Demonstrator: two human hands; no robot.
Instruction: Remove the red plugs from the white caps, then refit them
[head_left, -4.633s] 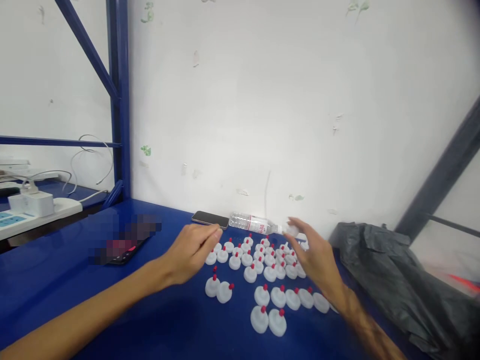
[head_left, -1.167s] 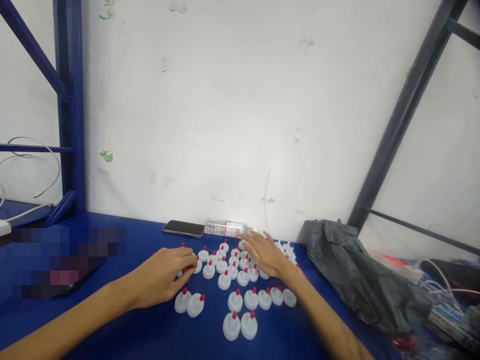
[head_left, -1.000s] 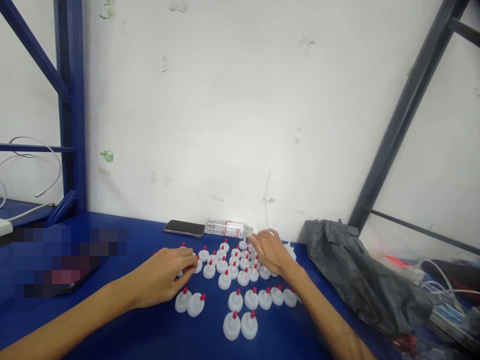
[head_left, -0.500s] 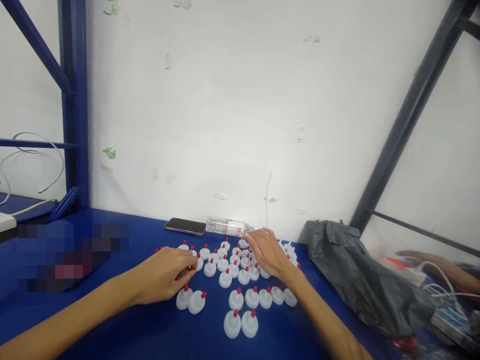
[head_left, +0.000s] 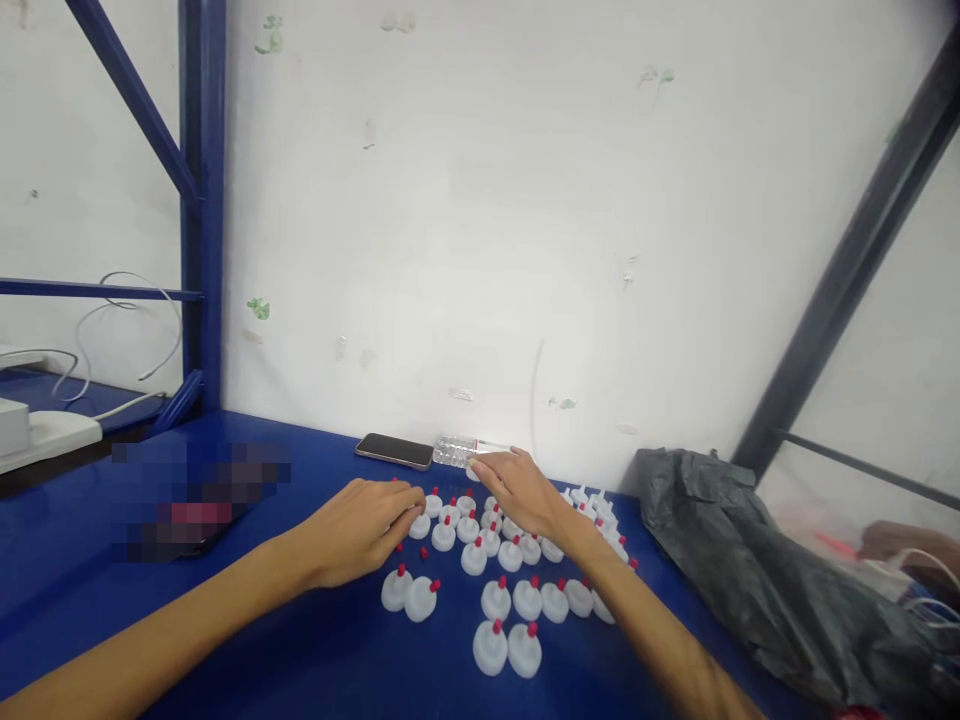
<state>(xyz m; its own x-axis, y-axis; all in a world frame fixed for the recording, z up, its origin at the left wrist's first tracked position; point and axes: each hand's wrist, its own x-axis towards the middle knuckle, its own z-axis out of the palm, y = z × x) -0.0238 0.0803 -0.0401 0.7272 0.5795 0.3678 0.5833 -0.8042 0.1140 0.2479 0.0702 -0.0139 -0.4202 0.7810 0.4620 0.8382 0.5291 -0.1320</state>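
Note:
White nozzle caps [head_left: 490, 648], most with small red tips, stand in loose rows on the blue table. My left hand [head_left: 367, 528] hovers at the left end of the rows, its fingers curled together beside a white cap [head_left: 418, 526]; what lies between the fingertips is hidden. A loose red tip [head_left: 424, 552] lies below that hand. My right hand [head_left: 523, 492] reaches over the back rows, fingers bent down and pinched on a white nozzle cap [head_left: 473, 471]. Behind my right wrist stand several white nozzles [head_left: 600, 502] without red tips.
Against the wall lie a phone [head_left: 394, 451] and a clear water bottle [head_left: 454, 451]. A dark grey plastic bag [head_left: 705, 520] slumps at the right. Blue frame posts [head_left: 202, 200] rise at the left. Another person's hand [head_left: 907, 545] shows at the far right, by white cables.
The view has swung a little left. My right hand has shifted left over the back rows, now at a white cap. My left hand has lifted backward, uncovering loose red tips.

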